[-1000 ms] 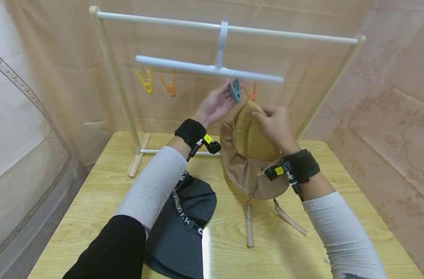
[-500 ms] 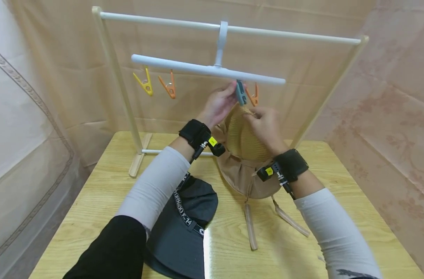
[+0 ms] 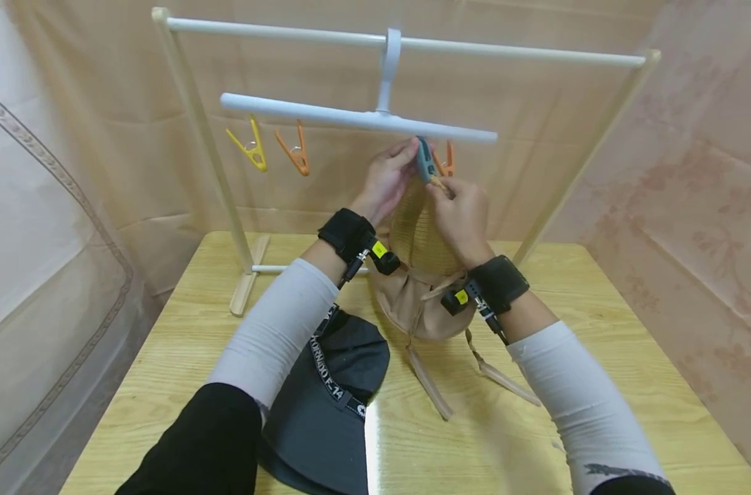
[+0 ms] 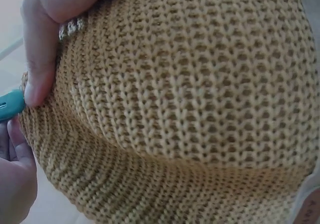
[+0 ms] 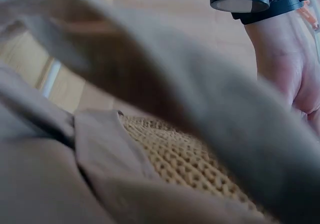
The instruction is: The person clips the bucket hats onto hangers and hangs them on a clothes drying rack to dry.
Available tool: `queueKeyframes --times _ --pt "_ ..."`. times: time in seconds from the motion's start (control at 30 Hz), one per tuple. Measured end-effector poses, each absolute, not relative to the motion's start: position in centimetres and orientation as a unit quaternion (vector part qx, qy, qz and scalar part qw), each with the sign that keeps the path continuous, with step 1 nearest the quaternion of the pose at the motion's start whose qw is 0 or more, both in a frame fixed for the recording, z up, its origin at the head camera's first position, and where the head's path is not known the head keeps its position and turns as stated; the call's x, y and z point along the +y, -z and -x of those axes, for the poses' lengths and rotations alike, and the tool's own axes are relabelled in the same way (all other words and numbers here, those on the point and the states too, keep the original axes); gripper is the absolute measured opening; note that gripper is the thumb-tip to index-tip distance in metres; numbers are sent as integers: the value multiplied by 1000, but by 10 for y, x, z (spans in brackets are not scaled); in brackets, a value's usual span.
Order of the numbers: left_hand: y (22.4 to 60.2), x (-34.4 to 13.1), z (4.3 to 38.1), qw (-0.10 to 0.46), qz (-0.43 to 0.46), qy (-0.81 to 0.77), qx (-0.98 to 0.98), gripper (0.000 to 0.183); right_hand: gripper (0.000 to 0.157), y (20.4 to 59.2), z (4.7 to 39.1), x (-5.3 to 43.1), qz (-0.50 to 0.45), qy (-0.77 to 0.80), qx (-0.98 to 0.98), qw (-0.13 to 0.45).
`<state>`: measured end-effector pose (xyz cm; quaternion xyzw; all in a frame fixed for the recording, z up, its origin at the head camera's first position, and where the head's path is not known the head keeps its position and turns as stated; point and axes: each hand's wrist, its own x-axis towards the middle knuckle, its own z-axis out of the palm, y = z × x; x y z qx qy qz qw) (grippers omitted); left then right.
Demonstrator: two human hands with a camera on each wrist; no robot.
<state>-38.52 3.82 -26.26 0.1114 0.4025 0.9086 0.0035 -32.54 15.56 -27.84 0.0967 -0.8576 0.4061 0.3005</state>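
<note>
In the head view my left hand pinches a teal clothespin that hangs under the right half of a pale blue hanger. My right hand pinches the top of a tan sun hat with a knitted crown and holds it up against the clothespin's lower end. The hat's fabric brim and ties hang below. In the left wrist view the teal clip meets the edge of the knit. A blurred strap crosses the right wrist view.
The hanger hooks on a rack's white rail. Yellow and orange clips hang at left, another orange clip just right of the teal one. A dark cap lies on the wooden table beneath my left arm.
My right hand has moved left and slightly up with the hat, bringing its top to the teal clothespin. My left hand has shifted slightly right, and the clothespin has turned.
</note>
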Motion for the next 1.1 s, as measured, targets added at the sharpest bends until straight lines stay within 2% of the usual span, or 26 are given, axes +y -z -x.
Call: queueKeyframes --times 0.17,0.33,0.53,0.77,0.87,1.0,1.1 --pt "263 40 385 -6 -108 -908 405 29 21 278 325 157 -89 -426 -843 315" --pt "265 41 386 -17 -113 -910 398 29 23 273 323 160 -77 -446 -845 284" --pt "267 36 382 11 -130 -908 398 25 26 270 323 166 -72 -435 -863 247" --pt "268 37 382 41 -153 -902 402 36 28 271 326 173 -78 -436 -864 238" --pt "268 36 382 37 -153 -907 390 32 29 272 327 174 -82 -435 -868 227" --pt "269 36 381 38 -141 -912 383 18 29 273 328 175 -80 -426 -877 209" --pt "272 36 380 39 -133 -912 385 16 27 275 328 176 -79 -421 -882 195"
